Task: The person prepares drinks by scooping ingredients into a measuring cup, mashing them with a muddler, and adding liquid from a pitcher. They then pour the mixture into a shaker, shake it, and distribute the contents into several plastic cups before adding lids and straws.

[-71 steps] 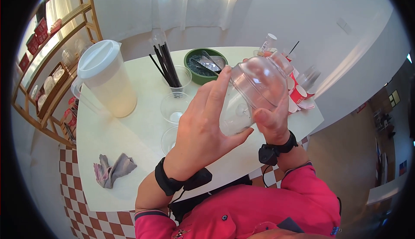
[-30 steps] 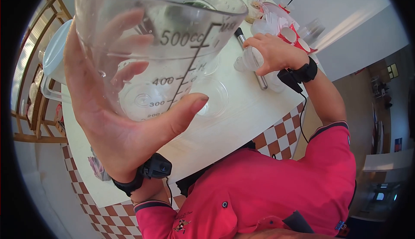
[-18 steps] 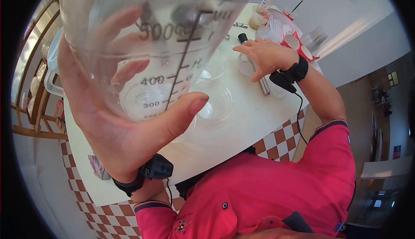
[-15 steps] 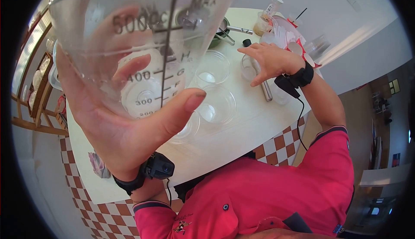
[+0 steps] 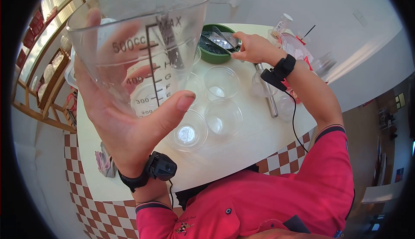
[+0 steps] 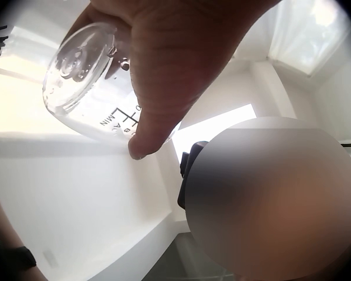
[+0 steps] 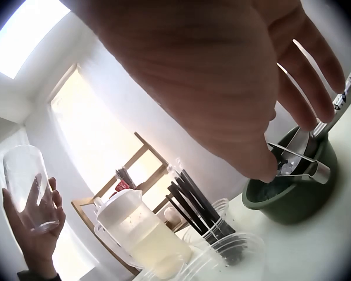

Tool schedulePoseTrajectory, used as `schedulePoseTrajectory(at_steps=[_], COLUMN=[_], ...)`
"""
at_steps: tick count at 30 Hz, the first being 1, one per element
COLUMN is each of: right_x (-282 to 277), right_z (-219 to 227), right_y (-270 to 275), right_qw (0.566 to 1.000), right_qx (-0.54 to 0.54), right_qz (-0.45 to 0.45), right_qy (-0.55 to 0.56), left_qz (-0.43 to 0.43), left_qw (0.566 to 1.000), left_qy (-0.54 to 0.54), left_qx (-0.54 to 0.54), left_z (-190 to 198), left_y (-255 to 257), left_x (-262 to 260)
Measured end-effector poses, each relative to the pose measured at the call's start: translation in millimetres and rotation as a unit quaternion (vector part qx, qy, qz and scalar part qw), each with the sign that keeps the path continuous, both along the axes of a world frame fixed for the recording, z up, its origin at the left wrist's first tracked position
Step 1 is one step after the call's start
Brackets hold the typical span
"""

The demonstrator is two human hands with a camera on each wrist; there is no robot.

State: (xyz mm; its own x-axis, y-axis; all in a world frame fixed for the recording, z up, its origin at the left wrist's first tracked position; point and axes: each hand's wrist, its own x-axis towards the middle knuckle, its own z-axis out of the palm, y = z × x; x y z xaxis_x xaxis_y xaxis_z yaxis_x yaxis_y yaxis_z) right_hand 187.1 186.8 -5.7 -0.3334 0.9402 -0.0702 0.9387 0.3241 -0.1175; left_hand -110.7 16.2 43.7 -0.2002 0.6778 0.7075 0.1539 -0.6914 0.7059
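My left hand (image 5: 129, 129) holds up a clear measuring cup (image 5: 183, 38), fingers wrapped behind it and thumb at the front. The cup looks empty, with black marks up to 500cc. In the left wrist view its base (image 6: 76, 99) tilts toward the camera. Over the rim of a green bowl (image 5: 215, 58), my right hand (image 5: 261, 50) has its thumb and fingers spread around metal tongs (image 5: 221, 39). The right wrist view shows a gap between thumb and fingers, close to the tongs (image 7: 320, 174); whether they touch is unclear.
Several clear plastic cups (image 5: 221, 81) stand mid-table, with a metal rod (image 5: 272, 106) and a clear lid-like piece (image 5: 259, 88) to their right. A grey cloth (image 5: 105, 162) lies at the left edge. A pitcher (image 7: 149, 225) and black straws (image 7: 193, 199) stand beyond the cups.
My right hand has let go of the clear piece beside the rod and moved forward and left to the green bowl. My left hand still holds the measuring cup, now farther from the head camera.
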Motion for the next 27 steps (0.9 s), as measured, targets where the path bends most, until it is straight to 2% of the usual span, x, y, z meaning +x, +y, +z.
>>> schedulePoseTrajectory(at_steps=[8, 11, 14, 17, 19, 21, 24, 27], right_x=[-27, -17, -14, -9, 4, 13, 9, 16], right_z=[-10, -19, 1, 12, 3, 0, 12, 0], right_y=[18, 37, 39, 36, 46, 51, 38, 42], right_qw=[0.987, 0.989, 0.984, 0.984, 0.995, 0.999, 0.998, 0.999], right_qx=[-0.039, -0.046, -0.167, -0.149, -0.078, -0.019, -0.016, 0.042], right_qz=[-0.020, 0.030, -0.038, -0.095, -0.066, -0.040, -0.054, -0.006], right_qy=[-0.156, -0.136, -0.045, -0.006, -0.018, -0.024, 0.015, -0.032], left_qz=[0.021, 0.019, 0.016, 0.017, -0.072, -0.110, -0.056, 0.028], left_qw=[1.000, 1.000, 1.000, 1.000, 0.997, 0.992, 0.997, 0.999], left_qy=[0.011, 0.010, 0.008, 0.017, -0.018, -0.031, -0.004, 0.031], left_qx=[-0.012, -0.009, -0.010, -0.004, -0.034, -0.051, -0.046, -0.026], left_z=[1, 1, 1, -1, 21, 29, 22, 2], left_y=[1, 1, 2, 4, -10, -16, -12, 2], left_x=[-2, -2, -4, -5, -3, -1, -2, -2])
